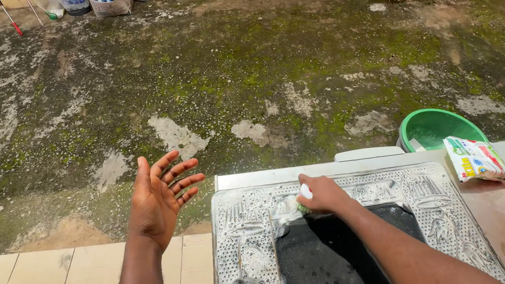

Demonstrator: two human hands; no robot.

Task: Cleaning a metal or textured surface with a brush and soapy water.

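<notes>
Mat (pixel 344 259) soapy on the table (pixel 498 208), we're mid-scrub: right hand (pixel 323 194) clamped on brush (pixel 304 193) at its far edge, left hand (pixel 159 195) spread empty off the left edge; next, likely work toward the near edge.

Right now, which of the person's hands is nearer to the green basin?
The right hand. It rests on the soapy mat, with the green basin up and to its right. The left hand is raised, open, off the mat's far side.
</notes>
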